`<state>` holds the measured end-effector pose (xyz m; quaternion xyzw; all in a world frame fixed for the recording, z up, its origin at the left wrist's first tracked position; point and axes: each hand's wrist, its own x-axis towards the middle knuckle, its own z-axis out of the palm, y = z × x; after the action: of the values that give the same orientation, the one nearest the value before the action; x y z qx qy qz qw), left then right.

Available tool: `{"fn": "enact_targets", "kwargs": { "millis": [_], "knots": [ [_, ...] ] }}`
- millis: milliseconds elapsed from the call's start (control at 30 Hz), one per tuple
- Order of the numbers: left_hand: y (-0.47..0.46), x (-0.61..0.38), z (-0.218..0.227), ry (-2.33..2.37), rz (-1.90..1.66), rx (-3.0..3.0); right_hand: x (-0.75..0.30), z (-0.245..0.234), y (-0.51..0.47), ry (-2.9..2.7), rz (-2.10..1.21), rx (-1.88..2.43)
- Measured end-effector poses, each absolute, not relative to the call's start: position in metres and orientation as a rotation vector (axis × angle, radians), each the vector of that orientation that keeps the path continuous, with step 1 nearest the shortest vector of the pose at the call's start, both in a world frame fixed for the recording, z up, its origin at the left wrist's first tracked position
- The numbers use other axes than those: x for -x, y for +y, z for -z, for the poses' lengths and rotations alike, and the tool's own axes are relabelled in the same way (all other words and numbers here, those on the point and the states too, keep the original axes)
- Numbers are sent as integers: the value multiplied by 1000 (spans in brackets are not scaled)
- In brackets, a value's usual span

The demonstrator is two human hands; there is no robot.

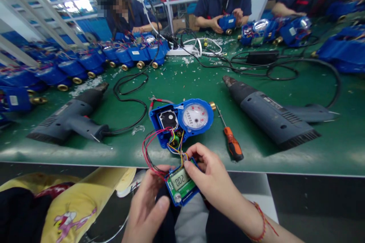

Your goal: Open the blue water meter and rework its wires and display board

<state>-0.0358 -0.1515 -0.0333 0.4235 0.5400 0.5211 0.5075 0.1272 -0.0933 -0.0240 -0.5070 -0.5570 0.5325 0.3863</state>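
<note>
My left hand [146, 205] grips the left side of a small blue housing that carries a green circuit board with an LCD [179, 179]. At the board's top edge, my right hand [209, 169] pinches a bundle of thin coloured wires [181, 152] between thumb and fingers; their exact ends are hidden. These wires, along with red and black ones [146, 146], run up to an opened blue water meter [184, 121]. The meter lies on the table near its front edge, showing a round dial, a black-and-white module and a brass fitting at right.
Heat guns lie on the green table [176, 83]: one at left [68, 115], another at right [273, 115]. An orange-and-black screwdriver [233, 142] rests right of the meter. Blue meters [74, 69] line the left; cables and a power strip [182, 50] cross behind. Co-workers sit opposite.
</note>
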Motion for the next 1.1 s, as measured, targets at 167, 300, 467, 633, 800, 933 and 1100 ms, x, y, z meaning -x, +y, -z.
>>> {"fn": "enact_targets", "kwargs": {
  "millis": [167, 300, 467, 633, 800, 933, 1100],
  "knots": [
    [-139, 16, 31, 1395, -1149, -1053, -134, 17, -95, -1507, -1310, 1219],
    [-131, 15, 27, 1443, -1197, -1096, -138, 14, -91, -1589, -1007, 1212],
    [-126, 17, 18, 1362, -1154, -1159, -133, 20, -84, -1514, -1144, 1164],
    [-122, 18, 16, 1405, -1103, -1209, -132, 24, -80, -1450, -1170, 1157],
    [-119, 18, 15, 1421, -1096, -1176, -131, 23, -82, -1411, -1127, 1141],
    [-118, 19, 14, 1376, -1114, -1210, -132, 22, -82, -1395, -1148, 1140],
    [-119, 25, 18, 1287, -1049, -1107, -140, 23, -78, -1395, -1393, 1144]
  ]
}}
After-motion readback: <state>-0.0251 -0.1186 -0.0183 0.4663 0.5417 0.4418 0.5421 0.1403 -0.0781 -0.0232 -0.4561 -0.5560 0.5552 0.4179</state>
